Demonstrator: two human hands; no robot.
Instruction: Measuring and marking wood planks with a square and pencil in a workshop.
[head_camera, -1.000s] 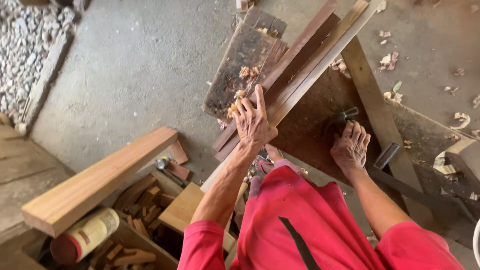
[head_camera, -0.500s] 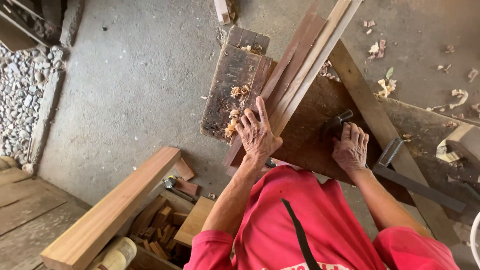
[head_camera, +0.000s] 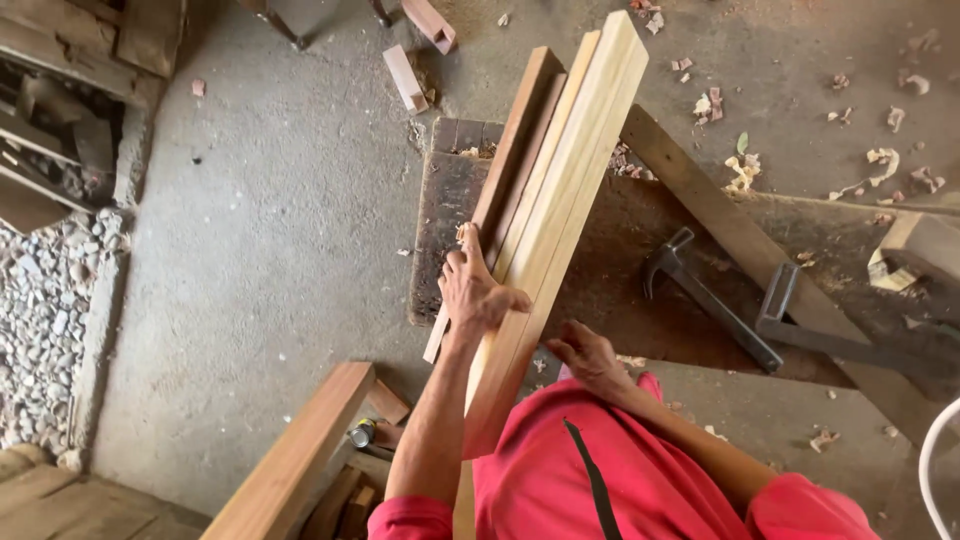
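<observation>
Nearest the camera, a red shirt (head_camera: 560, 480) is seen, w/ both arms stretched out from it. The left hand (head_camera: 478, 292) is laid on top of a long pale board (head_camera: 560, 215); its grip is closed over the board's left edge, thumb across the top face. The board is prob. held this way so it can't slide or tip. The right hand (head_camera: 592, 358) is placed at the near end of the same board, on its right side. Its fingers are loose & spread, nothing seems clenched, tho whether the board is really touched can't be told.

The pale board is stacked w/ thinner brown strips (head_camera: 520, 135) just beside it on the left, all set side by side & running away from the person. They are rested on a dark, worn desk (head_camera: 445, 215), likely so the wood is kept up off the floor.

To the right, on the same desk, a hammer (head_camera: 700, 290) is laid flat, head toward the boards, near enough to be grabbed. A dark metal tool (head_camera: 800, 320) is seen just past it; what kind can't be told.

Lower left, a thick beam (head_camera: 300, 450) is leaned by the floor (head_camera: 280, 200). Farther off, wood chips (head_camera: 745, 170) & small blocks (head_camera: 405, 75) are scattered about.
</observation>
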